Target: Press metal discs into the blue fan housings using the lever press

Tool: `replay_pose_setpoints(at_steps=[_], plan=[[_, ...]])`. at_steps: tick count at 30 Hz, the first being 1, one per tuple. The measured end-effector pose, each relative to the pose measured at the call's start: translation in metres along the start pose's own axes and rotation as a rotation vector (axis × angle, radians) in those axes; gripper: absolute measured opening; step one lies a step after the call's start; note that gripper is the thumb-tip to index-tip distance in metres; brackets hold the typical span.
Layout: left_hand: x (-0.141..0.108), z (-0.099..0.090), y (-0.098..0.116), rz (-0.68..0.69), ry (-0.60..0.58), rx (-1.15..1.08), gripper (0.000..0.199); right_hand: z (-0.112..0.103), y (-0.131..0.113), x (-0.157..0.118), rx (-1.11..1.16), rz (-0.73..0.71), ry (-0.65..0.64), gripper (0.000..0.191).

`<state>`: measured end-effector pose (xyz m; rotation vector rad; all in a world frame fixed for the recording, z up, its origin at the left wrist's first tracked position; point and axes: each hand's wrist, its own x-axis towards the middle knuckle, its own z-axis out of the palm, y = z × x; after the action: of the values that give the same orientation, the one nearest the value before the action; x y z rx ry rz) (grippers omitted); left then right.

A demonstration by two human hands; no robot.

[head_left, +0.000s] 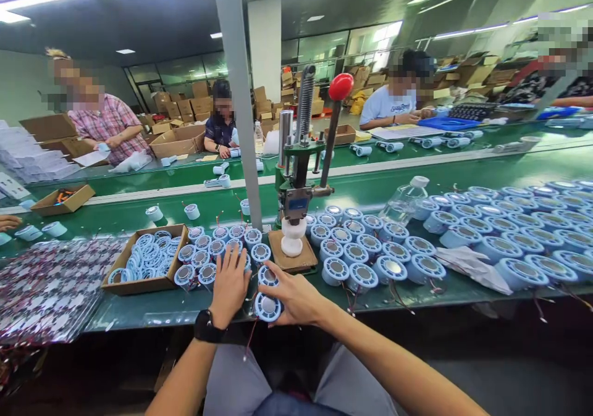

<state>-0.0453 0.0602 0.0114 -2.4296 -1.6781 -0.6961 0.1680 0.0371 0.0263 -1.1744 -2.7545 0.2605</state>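
Observation:
My left hand [229,283], with a black band on its wrist, lies stretched over a cluster of light-blue round housings [200,258]; its fingers are apart and touch their tops. My right hand [296,295] has its thumb and fingers around a light-blue round housing [267,307] with a metal disc in its top and thin wires hanging down. Another such housing [268,274] sits by the right index finger. Just beyond stands a hand press [296,203] with a red-knobbed lever [341,87] and a white pressing head above a brown base plate [296,263].
Blue rings fill a cardboard box [173,274] on the left, beside a stack of wired silvery parts [50,292]. Many housings [509,237] and a clear bottle [405,201] stand to the right. A grey post [238,95] rises behind the press. Several people work across the green bench.

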Motion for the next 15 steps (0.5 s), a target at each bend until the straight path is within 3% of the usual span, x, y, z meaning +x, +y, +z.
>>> replay_pose_setpoints(at_steps=[4, 8, 11, 13, 15], plan=[[0.007, 0.001, 0.003, -0.016, -0.024, 0.179, 0.041, -0.003, -0.007, -0.034, 0.073, 0.113, 0.078, 0.071], [0.007, -0.004, 0.001, -0.022, 0.013, 0.194, 0.044, 0.000, -0.013, -0.067, 0.132, 0.308, 0.262, 0.079], [0.011, 0.003, 0.002, 0.160, 0.046, 0.002, 0.050, 0.007, -0.010, -0.067, 0.144, 0.342, 0.338, 0.079], [0.009, 0.010, 0.002, 0.353, -0.008, -0.190, 0.052, 0.012, -0.006, -0.060, 0.153, 0.361, 0.372, 0.078], [0.004, 0.017, 0.002, 0.452, -0.045, -0.330, 0.051, 0.014, -0.006, -0.052, 0.168, 0.391, 0.416, 0.079]])
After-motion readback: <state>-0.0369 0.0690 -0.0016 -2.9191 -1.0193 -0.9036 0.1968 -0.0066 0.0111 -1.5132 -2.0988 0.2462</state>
